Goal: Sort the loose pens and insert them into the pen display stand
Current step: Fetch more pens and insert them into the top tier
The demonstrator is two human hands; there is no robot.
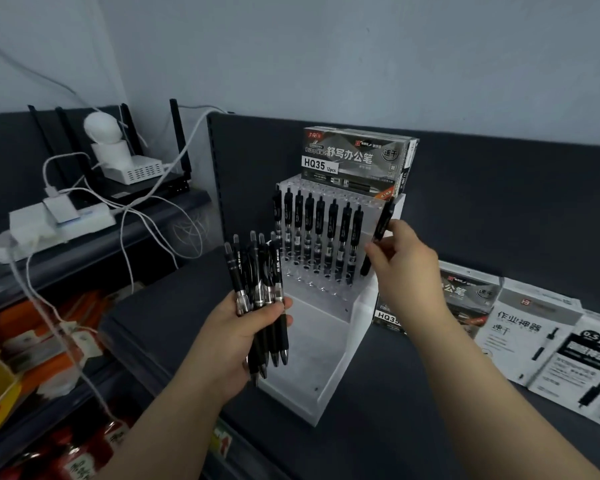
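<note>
**Black pens held at a clear display stand**

Two bare forearms reach in from the bottom edge toward a clear acrylic pen display stand on a dark shelf. In front of the stand's left side, the person's left hand has its fingers curled round a bundle of black pens, clicker ends up and tips pointing down. At the stand's right edge, the right hand pinches a single black pen between thumb and fingers; the pen is tilted, its upper end near the stand's top right corner. A row of black pens stands upright in the holes of the stand's upper tier. A grey pen box marked HQ35 sits on top of the stand at the back. A second HQ35 box lies just right of the stand, with white printed packs beyond it. Left of the stand, a black router and a white power strip sit among white cables.
</note>
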